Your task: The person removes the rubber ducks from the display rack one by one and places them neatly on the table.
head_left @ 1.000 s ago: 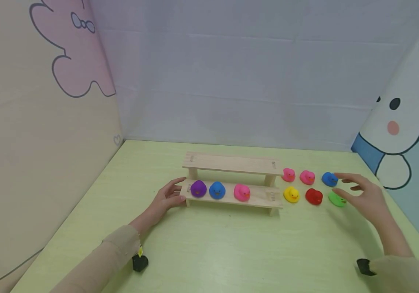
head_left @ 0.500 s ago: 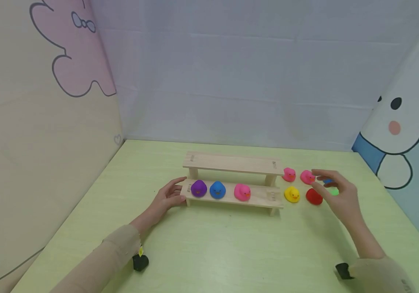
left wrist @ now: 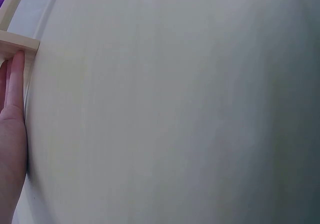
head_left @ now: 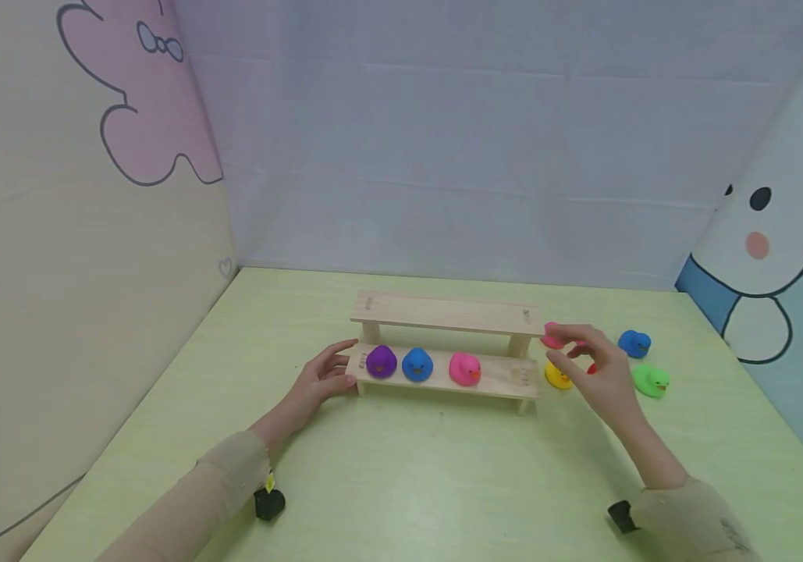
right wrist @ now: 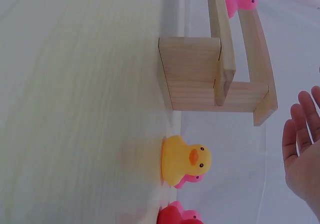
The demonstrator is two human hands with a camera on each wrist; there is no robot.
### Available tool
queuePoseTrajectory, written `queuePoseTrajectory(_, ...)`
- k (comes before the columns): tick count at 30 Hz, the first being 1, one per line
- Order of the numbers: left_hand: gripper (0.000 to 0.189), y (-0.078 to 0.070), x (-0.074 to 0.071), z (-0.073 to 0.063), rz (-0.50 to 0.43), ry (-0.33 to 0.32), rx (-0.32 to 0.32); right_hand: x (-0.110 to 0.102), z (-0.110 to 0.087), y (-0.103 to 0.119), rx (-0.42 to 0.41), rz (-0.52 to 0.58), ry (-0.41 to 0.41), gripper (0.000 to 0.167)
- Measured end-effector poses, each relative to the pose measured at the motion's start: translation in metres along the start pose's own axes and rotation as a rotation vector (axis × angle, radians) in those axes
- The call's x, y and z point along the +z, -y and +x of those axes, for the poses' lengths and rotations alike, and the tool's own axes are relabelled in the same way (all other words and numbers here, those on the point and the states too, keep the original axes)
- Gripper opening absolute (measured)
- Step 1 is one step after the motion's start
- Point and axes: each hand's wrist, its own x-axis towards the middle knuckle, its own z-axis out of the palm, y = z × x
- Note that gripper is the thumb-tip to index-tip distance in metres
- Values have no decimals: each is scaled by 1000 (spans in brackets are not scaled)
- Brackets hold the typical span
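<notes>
My left hand (head_left: 313,384) holds the left end of a two-tier wooden shelf (head_left: 446,312), its thumb at the front of the lower board. Straight fingers (left wrist: 16,79) touch that end in the left wrist view. On the lower tier sit a purple duck (head_left: 381,362), a blue duck (head_left: 417,365) and a pink duck (head_left: 465,369). With thumb and fingers apart and nothing between them, my right hand (head_left: 603,382) hovers over the ducks right of the shelf. Nearest it is a yellow duck (right wrist: 180,159); a red duck (right wrist: 175,216) is partly hidden beneath it in the head view.
Farther right on the pale table (head_left: 387,484) are a blue duck (head_left: 634,343) and a green duck (head_left: 651,381). Behind the yellow duck, a pink duck (head_left: 552,336) is partly covered by my right hand. A light cloth (head_left: 457,156) hangs behind the table.
My right hand has moved left from beside the blue and green ducks to above the yellow one, carrying nothing. My left hand and the shelf have stayed put.
</notes>
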Motion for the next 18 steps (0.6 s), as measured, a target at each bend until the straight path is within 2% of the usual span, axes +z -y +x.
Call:
queuePoseTrajectory(6,65,0,0,0,-5,0,-3,14,2,4,-29,94,54,37)
queuePoseTrajectory(11,65,0,1,0,-13,-3,-6,25,2,9,-6,115,93,40)
queuePoseTrajectory(18,64,0,0,0,-10,-4,-6,40,1,10,-33,150,168,40)
